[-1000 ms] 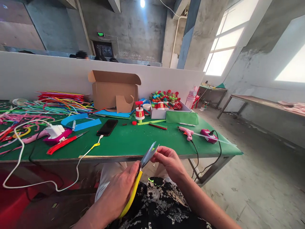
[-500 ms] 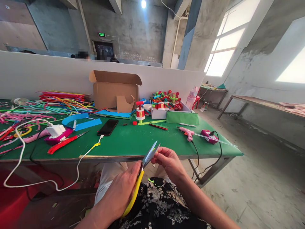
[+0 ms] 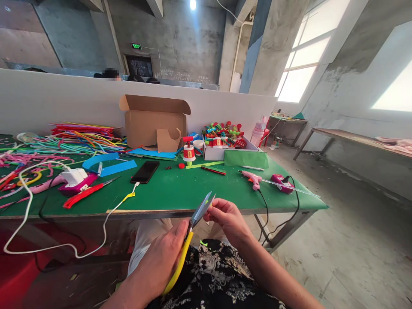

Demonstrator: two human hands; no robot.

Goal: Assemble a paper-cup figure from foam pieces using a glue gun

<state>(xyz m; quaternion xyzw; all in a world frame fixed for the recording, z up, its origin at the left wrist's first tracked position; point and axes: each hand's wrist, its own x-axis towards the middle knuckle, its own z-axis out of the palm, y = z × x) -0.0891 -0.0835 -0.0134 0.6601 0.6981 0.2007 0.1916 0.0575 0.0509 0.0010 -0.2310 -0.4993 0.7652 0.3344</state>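
Note:
My left hand (image 3: pixel 162 255) is closed round yellow-handled scissors (image 3: pixel 189 236), whose grey blades point up and to the right. My right hand (image 3: pixel 227 216) pinches a small yellow-green piece (image 3: pixel 206 201) right at the blade tips. Both hands are held over my lap, in front of the near edge of the green table (image 3: pixel 180 193).
On the table lie a black phone (image 3: pixel 144 171) with a white cable, a pink glue gun (image 3: pixel 252 178), red-handled scissors (image 3: pixel 86 191), a pile of coloured pipe cleaners (image 3: pixel 71 139), an open cardboard box (image 3: pixel 154 122) and a white box of finished toys (image 3: pixel 225 139). A white partition stands behind.

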